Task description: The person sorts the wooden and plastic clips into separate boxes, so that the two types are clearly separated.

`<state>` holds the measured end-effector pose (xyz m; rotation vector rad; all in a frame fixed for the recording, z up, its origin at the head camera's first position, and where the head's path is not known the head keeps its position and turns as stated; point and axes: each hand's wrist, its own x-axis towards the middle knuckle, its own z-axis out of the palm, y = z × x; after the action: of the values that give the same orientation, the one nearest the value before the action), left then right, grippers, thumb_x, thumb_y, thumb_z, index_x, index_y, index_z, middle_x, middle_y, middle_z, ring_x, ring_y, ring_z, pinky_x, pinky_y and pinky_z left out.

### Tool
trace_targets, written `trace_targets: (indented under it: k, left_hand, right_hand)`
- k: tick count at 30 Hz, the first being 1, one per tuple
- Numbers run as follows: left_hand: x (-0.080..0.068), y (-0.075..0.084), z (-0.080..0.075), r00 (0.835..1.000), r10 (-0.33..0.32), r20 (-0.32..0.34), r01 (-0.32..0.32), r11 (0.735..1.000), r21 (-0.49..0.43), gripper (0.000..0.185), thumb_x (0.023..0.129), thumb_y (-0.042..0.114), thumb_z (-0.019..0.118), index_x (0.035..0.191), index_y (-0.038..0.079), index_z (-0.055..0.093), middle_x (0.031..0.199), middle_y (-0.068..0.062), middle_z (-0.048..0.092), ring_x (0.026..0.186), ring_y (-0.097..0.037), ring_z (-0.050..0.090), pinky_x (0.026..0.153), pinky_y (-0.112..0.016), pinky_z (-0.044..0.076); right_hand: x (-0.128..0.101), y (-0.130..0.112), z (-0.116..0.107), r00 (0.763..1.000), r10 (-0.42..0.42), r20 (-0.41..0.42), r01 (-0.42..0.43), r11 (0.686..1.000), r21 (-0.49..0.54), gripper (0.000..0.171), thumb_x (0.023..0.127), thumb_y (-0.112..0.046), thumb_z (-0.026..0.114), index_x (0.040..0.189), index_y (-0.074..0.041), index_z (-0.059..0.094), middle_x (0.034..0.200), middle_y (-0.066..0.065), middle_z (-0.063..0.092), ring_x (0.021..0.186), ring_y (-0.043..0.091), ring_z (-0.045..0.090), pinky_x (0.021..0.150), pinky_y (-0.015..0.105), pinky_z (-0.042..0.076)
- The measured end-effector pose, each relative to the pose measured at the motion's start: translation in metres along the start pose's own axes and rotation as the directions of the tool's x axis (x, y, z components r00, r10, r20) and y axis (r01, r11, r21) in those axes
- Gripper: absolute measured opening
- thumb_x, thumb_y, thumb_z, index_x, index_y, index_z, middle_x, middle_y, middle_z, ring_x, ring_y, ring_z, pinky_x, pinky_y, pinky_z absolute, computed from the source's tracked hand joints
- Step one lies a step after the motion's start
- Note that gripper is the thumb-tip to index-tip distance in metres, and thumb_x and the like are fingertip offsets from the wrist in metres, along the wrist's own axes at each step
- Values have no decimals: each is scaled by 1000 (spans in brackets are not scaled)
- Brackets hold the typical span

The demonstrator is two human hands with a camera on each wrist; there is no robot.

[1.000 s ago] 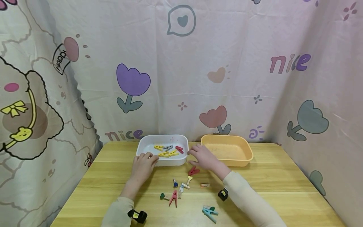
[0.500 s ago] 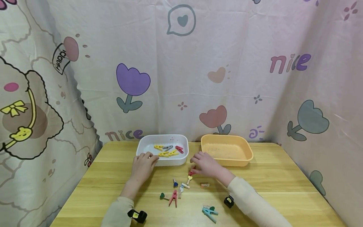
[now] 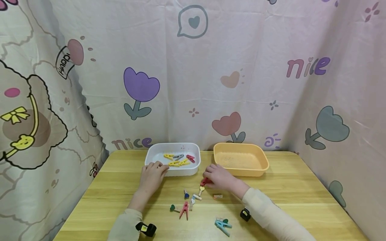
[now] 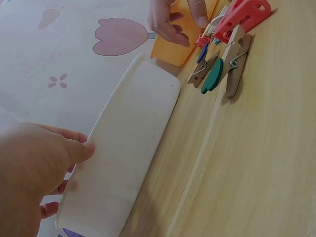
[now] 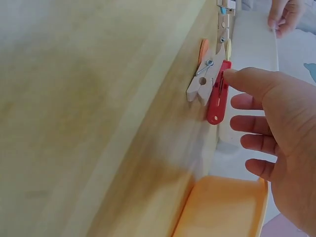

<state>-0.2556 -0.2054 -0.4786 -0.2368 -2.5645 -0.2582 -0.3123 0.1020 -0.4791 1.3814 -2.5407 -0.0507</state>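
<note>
On the table [image 3: 271, 194] we see the left hand [image 3: 153, 176] pinching the rim of the white tray [image 3: 182, 172], and the right hand [image 3: 221, 176] with fingers parted, the red clip [image 5: 217, 104] at its thumb tip. We judge the clip light, stiff and springy, best gripped across its sides.

One white rectangular plastic tray [image 3: 181, 172]; one orange-yellow rectangular plastic tray [image 3: 242, 160]. Three yellow plastic clothespins [image 3: 173, 164]; three red-to-pink plastic clothespins [image 3: 185, 207]; one grey plastic clothespin [image 3: 179, 156]; one light-blue plastic clothespin [image 3: 221, 227]. Seven small wooden clothespins [image 3: 218, 196], several bearing coloured hearts.
</note>
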Motion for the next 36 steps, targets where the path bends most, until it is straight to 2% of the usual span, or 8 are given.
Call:
trace_targets:
  k: [13, 22, 32, 36]
  left_hand:
    - [0, 0, 0, 1000, 10, -2, -10, 1000, 1, 14, 88, 26, 72, 102, 25, 75, 96, 0, 67, 88, -24, 60, 73, -40, 39]
    - [-1, 2, -1, 1000, 3, 5, -3, 1000, -8, 14, 88, 25, 71, 102, 24, 75, 96, 0, 67, 89, -25, 60, 74, -41, 39]
    - [0, 1, 1, 1000, 0, 4, 0, 1000, 3, 14, 88, 27, 72, 102, 25, 75, 95, 0, 67, 88, -24, 60, 73, -39, 38]
    - [0, 1, 0, 1000, 3, -4, -3, 1000, 0, 14, 88, 26, 72, 102, 25, 75, 95, 0, 67, 88, -24, 60, 73, -40, 39]
  right_hand:
    - [9, -1, 2, 997, -17, 69, 20, 999, -49, 23, 87, -40, 71, 101, -22, 67, 95, -6, 60, 90, 14, 50, 78, 28, 40]
    - [10, -3, -1, 998, -10, 70, 12, 1000, -28, 17, 87, -39, 71, 93, -24, 67, 90, -7, 58, 87, 14, 49, 73, 26, 37]
    - [12, -1, -5, 998, -2, 67, 0, 1000, 22, 17, 88, -40, 70, 93, -24, 69, 92, -8, 60, 88, 12, 48, 75, 25, 38]
    - [14, 0, -13, 1000, -5, 30, 4, 1000, 31, 20, 87, -41, 71, 89, -22, 68, 89, -7, 60, 86, 12, 49, 72, 25, 37]
